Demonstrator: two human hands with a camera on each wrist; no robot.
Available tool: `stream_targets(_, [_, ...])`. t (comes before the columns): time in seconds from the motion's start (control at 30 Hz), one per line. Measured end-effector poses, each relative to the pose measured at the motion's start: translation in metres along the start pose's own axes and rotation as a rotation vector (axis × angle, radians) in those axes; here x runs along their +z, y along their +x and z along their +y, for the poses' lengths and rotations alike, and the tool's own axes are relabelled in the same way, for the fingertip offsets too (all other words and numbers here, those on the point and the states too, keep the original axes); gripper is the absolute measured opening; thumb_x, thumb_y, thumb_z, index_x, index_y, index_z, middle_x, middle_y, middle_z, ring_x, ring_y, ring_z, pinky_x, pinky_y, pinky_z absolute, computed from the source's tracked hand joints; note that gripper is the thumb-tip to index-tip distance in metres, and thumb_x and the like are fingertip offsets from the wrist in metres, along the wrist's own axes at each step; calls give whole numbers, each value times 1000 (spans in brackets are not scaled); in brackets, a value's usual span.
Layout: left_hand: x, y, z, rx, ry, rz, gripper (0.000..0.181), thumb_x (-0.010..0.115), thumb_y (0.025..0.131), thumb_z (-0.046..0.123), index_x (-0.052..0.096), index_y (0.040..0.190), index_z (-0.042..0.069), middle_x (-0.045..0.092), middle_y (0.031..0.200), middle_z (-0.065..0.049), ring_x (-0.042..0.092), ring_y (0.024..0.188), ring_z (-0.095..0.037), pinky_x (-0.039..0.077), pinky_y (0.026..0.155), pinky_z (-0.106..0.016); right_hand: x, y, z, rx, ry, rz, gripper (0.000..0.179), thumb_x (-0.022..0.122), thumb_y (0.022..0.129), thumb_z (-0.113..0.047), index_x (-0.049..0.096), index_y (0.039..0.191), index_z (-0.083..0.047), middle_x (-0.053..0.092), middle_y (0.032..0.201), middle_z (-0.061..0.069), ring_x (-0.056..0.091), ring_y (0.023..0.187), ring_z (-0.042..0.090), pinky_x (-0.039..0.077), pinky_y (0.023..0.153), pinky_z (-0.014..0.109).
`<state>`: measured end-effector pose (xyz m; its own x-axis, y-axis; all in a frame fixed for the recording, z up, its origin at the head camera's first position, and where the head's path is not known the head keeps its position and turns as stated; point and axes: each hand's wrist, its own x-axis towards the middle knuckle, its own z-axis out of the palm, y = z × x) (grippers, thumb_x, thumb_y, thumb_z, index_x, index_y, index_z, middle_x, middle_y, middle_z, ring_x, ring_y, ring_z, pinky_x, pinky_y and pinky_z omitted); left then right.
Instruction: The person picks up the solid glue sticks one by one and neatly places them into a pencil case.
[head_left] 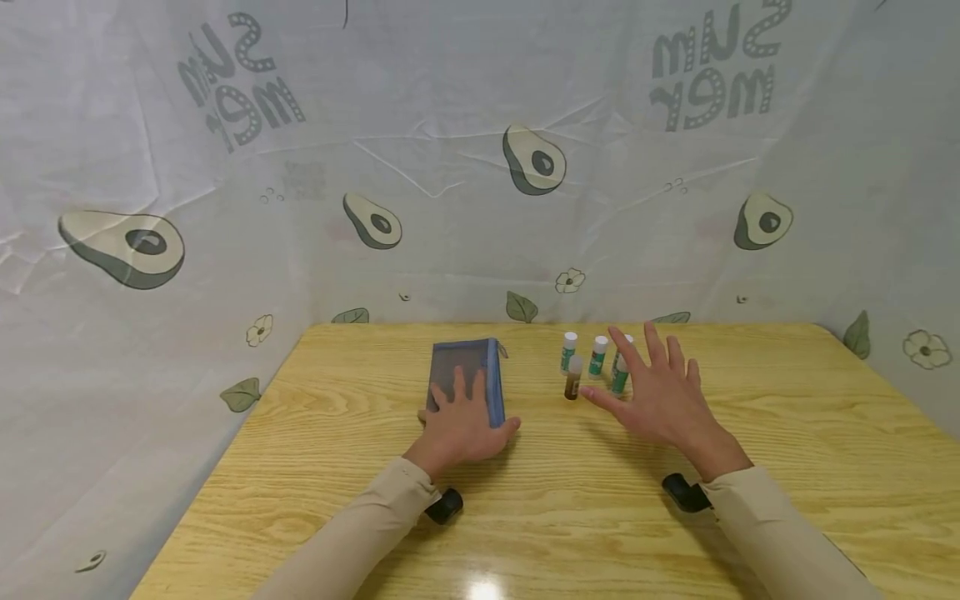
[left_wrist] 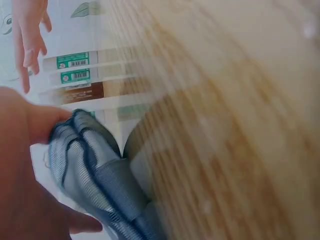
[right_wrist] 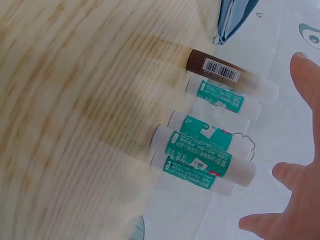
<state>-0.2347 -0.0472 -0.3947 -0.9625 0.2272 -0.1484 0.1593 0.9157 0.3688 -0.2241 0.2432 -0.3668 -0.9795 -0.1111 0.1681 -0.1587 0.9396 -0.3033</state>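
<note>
A blue-grey mesh zipper pouch lies on the table, and my left hand is spread over it with the fingers straight. In the left wrist view, the thumb meets the fabric edge of the pouch. My right hand hovers with fingers spread beside several upright glue sticks with white caps and green labels. One brown glue stick with a translucent cap stands nearest the pouch. The right wrist view shows the brown stick and a green-labelled stick, apart from the fingers.
The wooden table ends at a pale hanging cloth printed with avocados, leaves and flowers. Black wrist straps or cameras sit under both sleeves.
</note>
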Motion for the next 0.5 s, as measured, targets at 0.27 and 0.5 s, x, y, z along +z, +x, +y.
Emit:
stream_targets(0.27, [3,3,-16,17,-167,86,67,40,104,45,31,169,29,13,179,-20,11,159,-62,17,119,-83,-1,-3,4,8,22,-4,105,62,94,-74,14,173,-25,1,176,32,5,155,69,8,114,90])
stream_targets(0.5, [4,6,-28,8,-336,157,51,36,111,34,52,159,32,26,175,-20,17,161,-54,23,117,-78,-3,-5,7,16,45,14,104,62,95,-73,15,173,-22,4,175,33,8,155,69,10,114,89])
